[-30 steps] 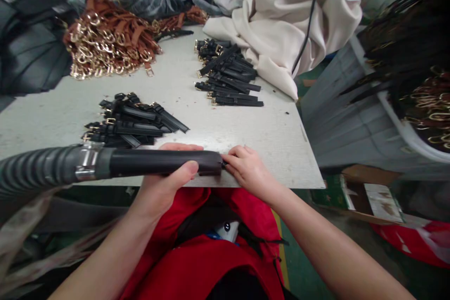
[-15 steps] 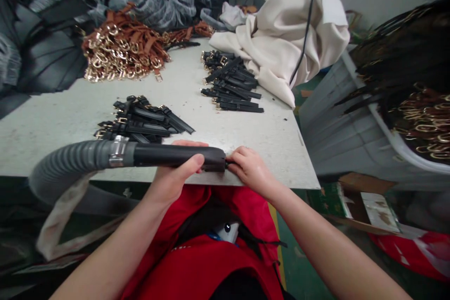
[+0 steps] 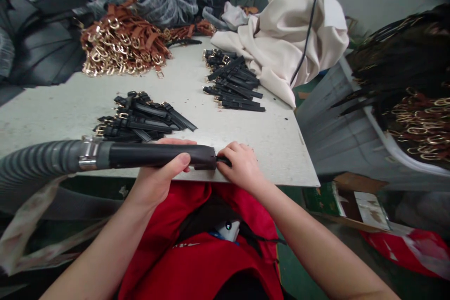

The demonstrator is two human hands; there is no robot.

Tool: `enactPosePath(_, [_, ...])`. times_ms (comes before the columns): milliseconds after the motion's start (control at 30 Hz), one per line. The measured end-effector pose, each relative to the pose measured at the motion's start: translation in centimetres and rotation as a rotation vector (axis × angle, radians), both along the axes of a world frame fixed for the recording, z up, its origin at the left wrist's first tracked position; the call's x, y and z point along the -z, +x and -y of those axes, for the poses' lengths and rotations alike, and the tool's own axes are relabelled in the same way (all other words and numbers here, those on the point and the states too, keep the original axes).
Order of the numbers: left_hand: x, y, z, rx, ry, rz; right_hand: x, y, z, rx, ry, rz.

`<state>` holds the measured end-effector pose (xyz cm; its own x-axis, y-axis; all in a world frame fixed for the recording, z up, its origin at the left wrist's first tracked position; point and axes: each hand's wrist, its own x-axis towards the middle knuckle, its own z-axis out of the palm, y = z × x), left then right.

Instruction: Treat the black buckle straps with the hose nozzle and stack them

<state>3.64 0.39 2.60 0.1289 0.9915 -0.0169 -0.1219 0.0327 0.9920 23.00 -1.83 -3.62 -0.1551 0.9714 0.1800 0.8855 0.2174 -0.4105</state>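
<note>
My left hand (image 3: 156, 179) is wrapped round a black hose nozzle (image 3: 147, 154), thumb on top and fingers behind it. A grey ribbed hose (image 3: 45, 159) joins the nozzle at a metal clamp (image 3: 88, 152). At the nozzle's open end, my right hand (image 3: 242, 165) pinches a small black strap (image 3: 224, 161), mostly hidden by the fingers. The strap's visible part lies right at the nozzle mouth; whether it reaches inside I cannot tell. Just behind the nozzle lies a pile of black buckled straps (image 3: 144, 117). Farther back to the right is another pile of black straps (image 3: 235, 79).
Brown straps with gold buckles (image 3: 123, 44) are heaped at the back left of the white table (image 3: 225, 124). Cream fabric (image 3: 288, 37) drapes over the back right corner, with a black cord (image 3: 309, 23) before it. A grey bin (image 3: 316, 112) and an open carton (image 3: 355, 201) stand right.
Both hands and the nozzle have shifted left, and the hose has swung out toward the left edge. More of the black strap shows between my right fingers and the nozzle.
</note>
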Motion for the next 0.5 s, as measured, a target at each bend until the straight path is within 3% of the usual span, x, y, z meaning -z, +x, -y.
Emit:
enactPosePath(233, [0.00,-0.47,-0.18,-0.046,-0.054,0.058,0.20,-0.41,-0.42,0.094,-0.047,-0.044])
enactPosePath(500, [0.00,-0.65,0.09,-0.059,-0.079,0.030,-0.37,0.40,-0.17,0.002,-0.128,-0.089])
